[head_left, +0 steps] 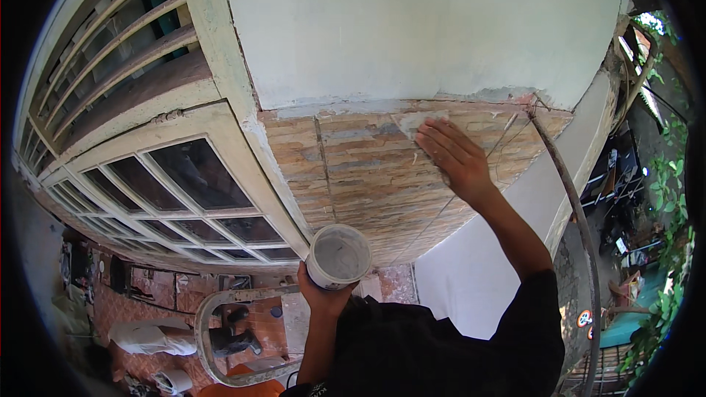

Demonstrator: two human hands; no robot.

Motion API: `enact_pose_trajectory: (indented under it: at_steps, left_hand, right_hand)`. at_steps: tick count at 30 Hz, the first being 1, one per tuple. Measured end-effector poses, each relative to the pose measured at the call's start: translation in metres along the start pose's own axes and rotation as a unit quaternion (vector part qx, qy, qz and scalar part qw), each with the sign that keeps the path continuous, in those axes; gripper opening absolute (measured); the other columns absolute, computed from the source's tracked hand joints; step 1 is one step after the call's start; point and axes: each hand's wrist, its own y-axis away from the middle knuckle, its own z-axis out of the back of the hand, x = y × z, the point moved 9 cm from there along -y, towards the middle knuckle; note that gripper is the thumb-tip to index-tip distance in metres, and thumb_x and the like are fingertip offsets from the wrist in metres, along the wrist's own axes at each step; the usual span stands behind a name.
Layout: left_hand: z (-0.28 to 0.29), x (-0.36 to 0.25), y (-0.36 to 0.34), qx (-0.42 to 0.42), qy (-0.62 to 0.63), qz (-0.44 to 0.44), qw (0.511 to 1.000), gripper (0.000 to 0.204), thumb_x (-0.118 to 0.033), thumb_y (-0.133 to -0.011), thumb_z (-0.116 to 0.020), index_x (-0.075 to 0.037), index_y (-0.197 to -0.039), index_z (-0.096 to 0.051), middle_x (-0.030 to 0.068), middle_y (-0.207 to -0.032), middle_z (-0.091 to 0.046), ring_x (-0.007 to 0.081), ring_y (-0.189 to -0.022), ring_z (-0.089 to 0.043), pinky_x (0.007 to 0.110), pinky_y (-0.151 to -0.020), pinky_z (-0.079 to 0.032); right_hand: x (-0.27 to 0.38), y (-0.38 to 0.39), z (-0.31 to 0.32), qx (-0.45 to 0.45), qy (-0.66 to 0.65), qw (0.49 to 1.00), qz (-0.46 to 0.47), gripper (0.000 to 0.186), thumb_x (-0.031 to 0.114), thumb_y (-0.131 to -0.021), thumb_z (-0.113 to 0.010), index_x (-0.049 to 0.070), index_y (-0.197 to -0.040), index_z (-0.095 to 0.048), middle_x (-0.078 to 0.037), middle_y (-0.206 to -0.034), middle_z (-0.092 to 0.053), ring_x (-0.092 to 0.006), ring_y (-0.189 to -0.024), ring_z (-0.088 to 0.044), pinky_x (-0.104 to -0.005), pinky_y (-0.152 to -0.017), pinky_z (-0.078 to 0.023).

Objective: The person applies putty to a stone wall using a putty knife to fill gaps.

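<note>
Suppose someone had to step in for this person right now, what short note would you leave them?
Left hand: holds a small round white tub of pale grey paste, upright, below the tiled band.
Right hand: pressed flat on the stone-look tiles, fingertips at a pale grey smear near the top edge; whether it holds a tool, I cannot tell.
Done: paste shows along the joint between tiles and plastered wall.
Left: most tile seams look bare.
Beware: the floor lies far below; window frame on the left.

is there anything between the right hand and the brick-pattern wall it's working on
Nothing visible does: the right hand lies flat against the brick-pattern wall, by a pale patch of filler. The left hand holds a white tub lower down, off to the side.
</note>
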Motion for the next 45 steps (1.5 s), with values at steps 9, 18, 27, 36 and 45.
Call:
enact_pose_trajectory:
  at_steps: [9,18,27,36,45]
  left_hand:
    - [-0.01,-0.014,0.015,-0.02,-0.114,-0.102,0.988,0.061,-0.058,-0.094,-0.031,-0.018,-0.138,-0.047,0.0087,-0.139,-0.048,0.0327,-0.128,-0.047,0.059,-0.092,-0.044]
    - [0.006,-0.001,-0.014,0.006,0.013,-0.012,1.0,0.058,-0.055,-0.094,-0.035,-0.018,-0.136,-0.05,0.0091,-0.134,-0.053,0.0327,-0.123,-0.051,0.056,-0.087,-0.047]
    - [0.009,0.016,-0.02,0.007,-0.019,0.016,1.0,0.06,-0.058,-0.093,-0.035,-0.019,-0.137,-0.048,0.0087,-0.136,-0.051,0.0326,-0.123,-0.05,0.052,-0.085,-0.047]
    - [0.008,0.008,-0.009,-0.005,-0.01,0.004,1.0,0.064,-0.061,-0.092,-0.033,-0.019,-0.139,-0.047,0.01,-0.138,-0.049,0.0363,-0.124,-0.048,0.057,-0.086,-0.046]
    - [0.005,0.008,-0.008,-0.008,0.016,0.02,1.0,0.063,-0.06,-0.093,-0.032,-0.019,-0.139,-0.047,0.0109,-0.139,-0.048,0.0372,-0.126,-0.047,0.06,-0.087,-0.044]
  right_hand:
    - [0.018,-0.028,-0.071,-0.081,0.032,0.996,0.005,0.039,0.008,-0.083,-0.063,0.003,-0.123,-0.063,-0.011,-0.124,-0.063,-0.0281,-0.121,-0.058,-0.0437,-0.108,-0.046]
    - [0.01,-0.029,-0.069,0.011,0.008,1.0,0.021,0.039,0.006,-0.083,-0.063,0.002,-0.122,-0.063,-0.012,-0.124,-0.062,-0.0279,-0.125,-0.055,-0.0431,-0.112,-0.042]
    - [-0.039,0.013,-0.021,0.011,0.001,1.0,-0.018,0.04,0.004,-0.08,-0.067,0.008,-0.119,-0.066,-0.006,-0.123,-0.065,-0.0244,-0.121,-0.059,-0.0413,-0.107,-0.048]
    - [-0.02,0.028,0.017,0.001,-0.024,0.999,-0.028,0.038,0.005,-0.078,-0.07,0.008,-0.116,-0.067,-0.007,-0.117,-0.068,-0.0258,-0.117,-0.062,-0.0437,-0.103,-0.051]
    - [0.009,-0.026,-0.06,-0.056,0.013,0.998,-0.031,0.039,0.004,-0.082,-0.067,0.007,-0.12,-0.066,-0.008,-0.123,-0.066,-0.0257,-0.119,-0.061,-0.0413,-0.106,-0.049]
